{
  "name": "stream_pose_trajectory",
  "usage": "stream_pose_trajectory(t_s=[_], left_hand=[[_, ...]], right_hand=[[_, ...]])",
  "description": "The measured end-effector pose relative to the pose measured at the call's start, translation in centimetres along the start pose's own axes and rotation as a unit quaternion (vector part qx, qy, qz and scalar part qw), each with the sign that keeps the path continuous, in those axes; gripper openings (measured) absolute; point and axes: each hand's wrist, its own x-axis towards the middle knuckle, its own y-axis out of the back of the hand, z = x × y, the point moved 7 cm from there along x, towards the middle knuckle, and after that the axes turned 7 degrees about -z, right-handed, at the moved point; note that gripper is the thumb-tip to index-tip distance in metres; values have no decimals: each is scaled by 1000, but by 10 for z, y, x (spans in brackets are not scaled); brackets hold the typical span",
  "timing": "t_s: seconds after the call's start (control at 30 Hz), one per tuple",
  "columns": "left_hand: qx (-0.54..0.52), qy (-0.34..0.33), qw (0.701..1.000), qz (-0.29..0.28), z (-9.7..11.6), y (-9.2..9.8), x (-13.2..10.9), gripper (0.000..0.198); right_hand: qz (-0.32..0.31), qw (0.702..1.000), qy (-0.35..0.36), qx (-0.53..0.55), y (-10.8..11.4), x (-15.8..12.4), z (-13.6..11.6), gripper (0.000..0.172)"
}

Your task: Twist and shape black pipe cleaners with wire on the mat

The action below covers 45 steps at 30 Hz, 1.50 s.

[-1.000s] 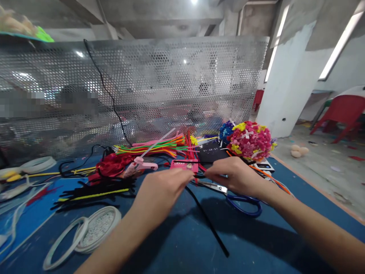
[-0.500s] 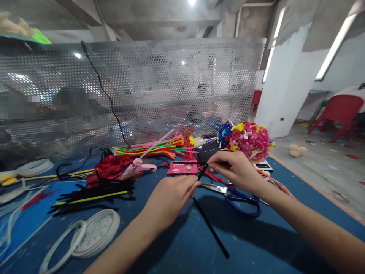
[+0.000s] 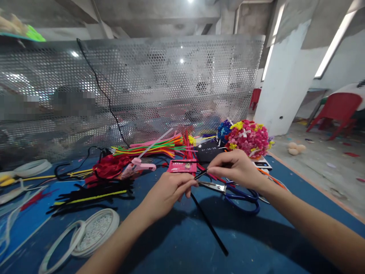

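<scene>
Between my hands runs a black pipe cleaner, its long tail slanting down toward the front of the table. My left hand pinches it with thumb and fingers pressed together. My right hand grips its short upper end between thumb and forefinger, just right of the left fingertips. Blue-handled scissors lie on the table behind and below the right hand, blades pointing left. A pink packet lies just beyond my fingers.
A pink glue gun stands behind my left hand, near bundled coloured pipe cleaners. Black pipe cleaners and a round tray of beads lie left. A timer screen and pink flower bouquet stand behind. A perforated metal panel borders the back.
The short upper end of the pipe cleaner, upright before, now leans over to the right. My left hand has shifted slightly left, and my right fingers have moved slightly lower.
</scene>
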Motion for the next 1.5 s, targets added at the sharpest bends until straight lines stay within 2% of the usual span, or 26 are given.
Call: stream_pose_trajectory(t_s=[0.1, 0.2, 0.23, 0.3, 0.37, 0.43, 0.5, 0.53, 0.57, 0.63, 0.7, 0.77, 0.83, 0.9, 0.97, 1.03, 1.1, 1.13, 1.17, 1.2, 1.27, 1.33, 1.37, 1.4, 1.5], left_hand=[[-116, 23, 993, -13, -1, -18, 2, 34], [-244, 53, 968, -17, -5, -37, 6, 35], [-254, 57, 965, -10, -4, -39, 6, 35], [-199, 57, 978, 14, -1, -32, 3, 36], [-79, 46, 995, 47, 6, -15, -3, 36], [34, 20, 995, 90, 14, 6, -10, 33], [98, -11, 989, 108, 17, 20, -14, 28], [105, -20, 989, 103, 15, 22, -13, 28], [93, -23, 991, 91, 12, 21, -11, 30], [31, -12, 998, 56, 2, 13, -5, 35], [-27, 2, 999, 31, -3, 1, 1, 35], [-2, 2, 1000, 23, 2, -9, 1, 35], [96, -17, 994, 42, 14, -10, -4, 36], [197, -49, 976, 78, 28, -4, -12, 33], [254, -69, 959, 101, 32, 5, -17, 29], [253, -65, 961, 86, 26, 10, -15, 26], [198, -64, 978, 36, 16, 5, -7, 23], [159, -71, 985, 8, 13, -1, -3, 23], [124, -79, 989, -10, 13, -7, 0, 23], [101, -84, 991, -18, 14, -13, 3, 23], [97, -78, 992, -14, 19, -22, 3, 26], [146, -62, 987, 16, 26, -21, -1, 31], [180, -54, 981, 38, 30, -17, -5, 31], [212, -50, 974, 62, 32, -11, -9, 30], [244, -56, 963, 99, 30, 5, -14, 25]], right_hand=[[101, 994, -7, -36, 7, -3, 0, 19], [145, 988, -17, -54, 9, -5, 5, 20], [147, 987, -16, -67, 10, -4, 7, 20], [129, 985, 7, -115, 9, -3, 9, 17], [70, 980, 59, -177, 4, -1, 7, 16], [-39, 972, 113, -203, -8, -1, 2, 18], [-160, 962, 140, -170, -22, -6, -4, 17], [-202, 960, 138, -136, -26, -8, -6, 16], [-218, 962, 127, -100, -28, -9, -9, 15], [-170, 981, 88, -27, -22, -8, -11, 16], [-59, 997, 39, 22, -10, -4, -7, 19], [43, 999, 2, 18, 1, -3, -1, 21], [74, 997, -14, -34, 5, -2, 3, 18], [24, 995, -11, -100, 0, 0, 3, 14], [-87, 986, 9, -142, -11, -1, 0, 14], [-219, 966, 34, -130, -25, -7, -5, 16], [-311, 946, 50, -70, -32, -15, -11, 14], [-321, 945, 51, -35, -31, -17, -14, 13], [-297, 954, 44, -5, -26, -16, -15, 13], [-244, 969, 31, 15, -18, -12, -13, 15], [-101, 995, -3, 12, 1, -6, -6, 20], [-17, 998, -24, -48, 12, -4, 0, 20], [-19, 996, -22, -85, 11, -4, 1, 19], [-53, 992, -12, -114, 6, -3, 0, 18], [-241, 966, 30, -91, -19, -9, -5, 17]])
